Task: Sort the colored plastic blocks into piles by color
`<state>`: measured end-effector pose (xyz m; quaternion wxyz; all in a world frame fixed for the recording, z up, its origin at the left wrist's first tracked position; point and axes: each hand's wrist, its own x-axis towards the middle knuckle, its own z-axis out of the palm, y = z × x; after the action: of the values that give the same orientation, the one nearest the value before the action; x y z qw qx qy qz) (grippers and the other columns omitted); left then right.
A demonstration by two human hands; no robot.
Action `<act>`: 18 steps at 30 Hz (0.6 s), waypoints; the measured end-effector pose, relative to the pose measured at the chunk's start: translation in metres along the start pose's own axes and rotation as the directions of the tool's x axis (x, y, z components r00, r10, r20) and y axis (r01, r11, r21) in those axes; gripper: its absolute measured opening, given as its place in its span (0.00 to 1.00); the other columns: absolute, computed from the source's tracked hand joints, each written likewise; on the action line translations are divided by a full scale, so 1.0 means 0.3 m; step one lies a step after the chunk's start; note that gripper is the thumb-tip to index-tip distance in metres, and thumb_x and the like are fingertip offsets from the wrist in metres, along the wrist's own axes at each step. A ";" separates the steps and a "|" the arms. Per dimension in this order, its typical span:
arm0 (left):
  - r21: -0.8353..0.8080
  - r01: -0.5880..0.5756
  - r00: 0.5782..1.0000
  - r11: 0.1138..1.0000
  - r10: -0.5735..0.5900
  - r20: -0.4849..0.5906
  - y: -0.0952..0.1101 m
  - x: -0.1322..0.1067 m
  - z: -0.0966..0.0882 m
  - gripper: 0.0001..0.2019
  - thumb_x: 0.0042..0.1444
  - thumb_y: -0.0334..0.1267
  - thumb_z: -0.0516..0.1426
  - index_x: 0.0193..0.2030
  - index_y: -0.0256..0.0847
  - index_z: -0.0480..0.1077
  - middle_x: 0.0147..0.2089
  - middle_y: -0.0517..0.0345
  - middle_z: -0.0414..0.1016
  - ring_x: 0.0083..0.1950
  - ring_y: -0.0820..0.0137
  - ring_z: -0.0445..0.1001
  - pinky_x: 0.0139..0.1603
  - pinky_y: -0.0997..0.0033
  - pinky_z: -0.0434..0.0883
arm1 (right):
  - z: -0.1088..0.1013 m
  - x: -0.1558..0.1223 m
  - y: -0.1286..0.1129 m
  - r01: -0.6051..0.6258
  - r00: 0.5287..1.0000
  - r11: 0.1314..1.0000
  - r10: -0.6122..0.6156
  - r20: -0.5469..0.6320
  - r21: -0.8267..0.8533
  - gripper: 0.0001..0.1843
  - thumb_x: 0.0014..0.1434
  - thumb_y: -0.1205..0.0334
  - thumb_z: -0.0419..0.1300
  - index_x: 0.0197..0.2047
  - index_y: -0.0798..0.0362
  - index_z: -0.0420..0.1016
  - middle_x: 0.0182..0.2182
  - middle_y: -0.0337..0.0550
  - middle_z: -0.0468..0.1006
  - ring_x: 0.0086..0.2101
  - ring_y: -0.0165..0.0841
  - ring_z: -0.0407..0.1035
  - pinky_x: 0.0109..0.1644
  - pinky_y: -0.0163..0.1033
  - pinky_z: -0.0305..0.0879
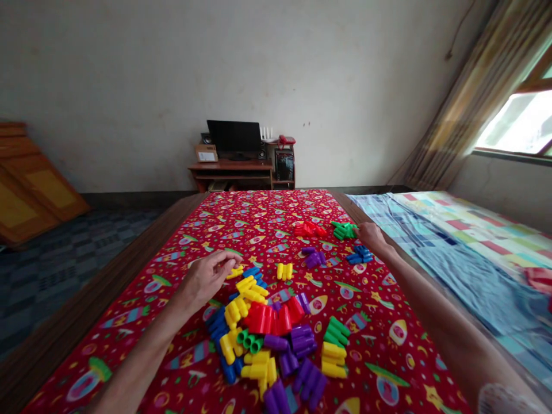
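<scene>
My left hand (209, 277) hangs over the left side of the heap, fingers bent and thumb close to them. A yellow toy block (235, 272) lies right by its fingertips; whether they hold anything is hidden. Farther off on the right, my right hand (371, 236) has its closed fingertips at a group of green blocks (344, 230), gripping the near end of one. The main heap mixes red blocks (271, 317), purple blocks (304, 340), yellow blocks (236, 310) and blue blocks (219, 323), each shaped like joined tubes.
Small sorted groups sit toward the far right: red blocks (309, 229), purple blocks (314, 258) and blue blocks (360, 255). A red patterned cloth (267, 215) covers the table. On the right is a bed (452, 259); a desk with a monitor (235, 138) stands behind.
</scene>
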<state>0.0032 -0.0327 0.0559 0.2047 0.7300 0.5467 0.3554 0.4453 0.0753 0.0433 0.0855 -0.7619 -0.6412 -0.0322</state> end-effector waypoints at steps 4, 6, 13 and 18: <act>0.003 -0.002 1.000 1.000 0.002 0.001 -0.007 0.002 -0.003 0.20 0.54 0.54 0.51 0.39 0.42 0.75 0.39 0.54 0.81 0.37 0.62 0.78 0.39 0.68 0.75 | -0.018 -0.013 0.005 -0.027 1.000 1.000 0.027 -0.003 -0.010 0.20 0.65 0.61 0.48 0.41 0.60 0.81 0.39 0.63 0.80 0.40 0.45 0.76 0.39 0.40 0.66; 0.015 -0.009 1.000 1.000 0.009 -0.001 -0.015 0.003 -0.007 0.19 0.55 0.53 0.51 0.39 0.42 0.75 0.39 0.54 0.81 0.38 0.62 0.78 0.39 0.68 0.75 | -0.027 -0.012 0.018 -0.048 0.999 0.999 0.048 -0.020 -0.011 0.20 0.64 0.62 0.48 0.40 0.60 0.81 0.39 0.63 0.80 0.40 0.45 0.76 0.37 0.39 0.65; 0.190 -0.062 0.992 0.980 0.081 -0.096 -0.104 0.019 0.009 0.19 0.56 0.49 0.48 0.43 0.41 0.73 0.46 0.48 0.79 0.48 0.59 0.77 0.52 0.62 0.72 | -0.085 -0.056 -0.065 0.144 0.979 0.985 -0.127 -0.157 0.098 0.19 0.62 0.61 0.49 0.34 0.57 0.81 0.29 0.50 0.80 0.30 0.35 0.72 0.31 0.34 0.56; 0.183 -0.041 0.999 0.982 0.041 0.004 -0.200 0.016 0.082 0.26 0.54 0.52 0.50 0.54 0.38 0.70 0.57 0.44 0.74 0.59 0.57 0.71 0.61 0.56 0.67 | -0.148 -0.239 -0.300 0.623 0.777 0.712 -0.611 -0.153 0.324 0.18 0.63 0.63 0.49 0.32 0.57 0.79 0.22 0.41 0.75 0.22 0.27 0.63 0.28 0.32 0.53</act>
<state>-0.0170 -0.0070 -0.0004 0.1295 0.7568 0.5619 0.3078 0.3469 0.0126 0.0835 0.2178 -0.4748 -0.8516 0.0447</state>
